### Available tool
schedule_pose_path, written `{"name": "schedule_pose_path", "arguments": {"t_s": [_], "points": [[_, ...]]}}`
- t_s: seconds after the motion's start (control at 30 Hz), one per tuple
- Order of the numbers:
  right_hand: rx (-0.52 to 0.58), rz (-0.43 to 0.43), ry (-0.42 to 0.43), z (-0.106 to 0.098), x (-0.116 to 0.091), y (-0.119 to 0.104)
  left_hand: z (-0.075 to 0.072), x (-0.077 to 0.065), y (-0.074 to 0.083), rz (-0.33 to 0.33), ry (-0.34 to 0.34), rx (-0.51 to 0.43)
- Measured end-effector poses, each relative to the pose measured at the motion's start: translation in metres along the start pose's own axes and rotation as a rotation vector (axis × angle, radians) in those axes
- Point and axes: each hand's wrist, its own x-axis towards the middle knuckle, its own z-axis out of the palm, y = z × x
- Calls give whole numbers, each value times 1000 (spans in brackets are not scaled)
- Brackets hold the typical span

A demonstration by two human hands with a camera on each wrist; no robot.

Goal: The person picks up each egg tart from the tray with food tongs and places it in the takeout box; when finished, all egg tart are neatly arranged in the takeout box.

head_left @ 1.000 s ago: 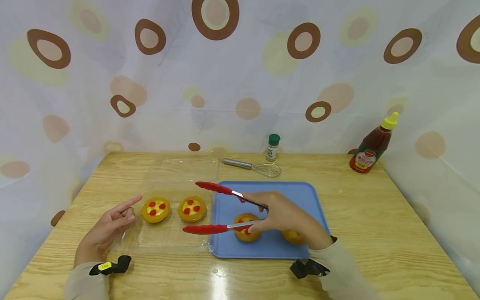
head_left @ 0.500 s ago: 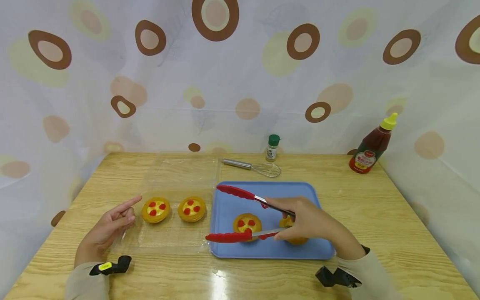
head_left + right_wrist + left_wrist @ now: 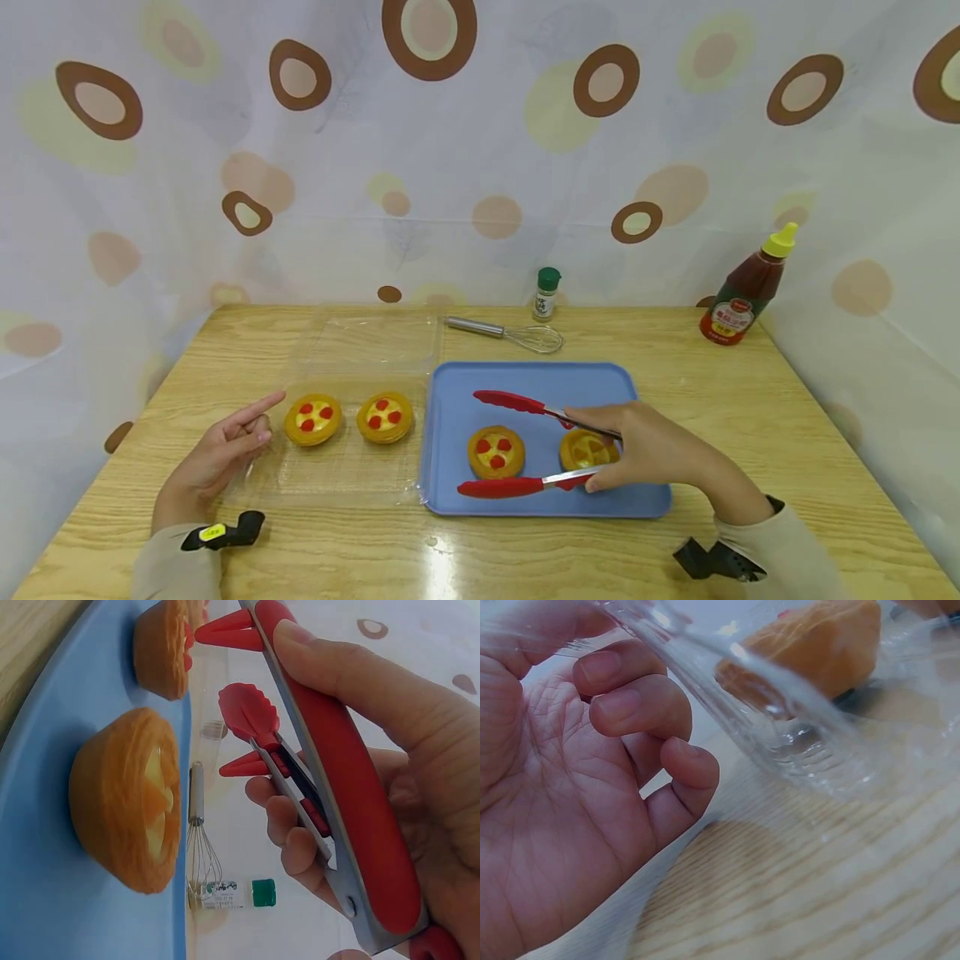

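Right hand (image 3: pixel 652 442): you grip the tongs (image 3: pixel 349 802), thumb on one arm and fingers round the other; the two arms stand well apart, with nothing between their tips.
Tongs' long axis: roughly along the near edge of the tray (image 3: pixel 532 382), above it, tips toward its left edge.
Fruit tart (image 3: pixel 587 451): near the tray's right near corner, just beside your fingers from above.
Red-topped tart (image 3: pixel 497 452): left of it, toward the tips, near the tray's near edge.
Nearer hand: your right, for both; your left is well apart.
Left hand (image 3: pixel 217 462): index finger straight, the others curled, at the clear box's (image 3: pixel 330 487) left edge; whether you pinch its wall, I cannot tell.
Box: left box tart (image 3: pixel 312 419) and right box tart (image 3: pixel 385 417) sit side by side; the lid (image 3: pixel 360 337) lies back toward the worktop's far edge.
Wooden worktop (image 3: pixel 330 546): whisk (image 3: pixel 501 332) behind the tray, jar (image 3: pixel 545 296) at the far edge, sauce bottle (image 3: pixel 742 292) by the far right corner.
Room: a spotted curtain (image 3: pixel 435 167) behind.
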Motion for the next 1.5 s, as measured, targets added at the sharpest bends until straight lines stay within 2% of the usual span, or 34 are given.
{"name": "schedule_pose_path", "arguments": {"t_s": [0.17, 0.4, 0.67, 1.03, 1.5], "points": [[2, 19, -27, -3, -3, 4, 1, -1, -1, -8, 7, 6], [8, -2, -90, -9, 1, 4, 0, -3, 2, 10, 5, -13], [-24, -2, -125, -12, 3, 2, 0, -7, 2, -7, 4, -9], [-28, 15, -137, -17, 5, -2, 0, -1, 1, 13, -8, -8], [-16, 0, -95, -11, 0, 4, 3, 1, 2, 3, 6, -16]]}}
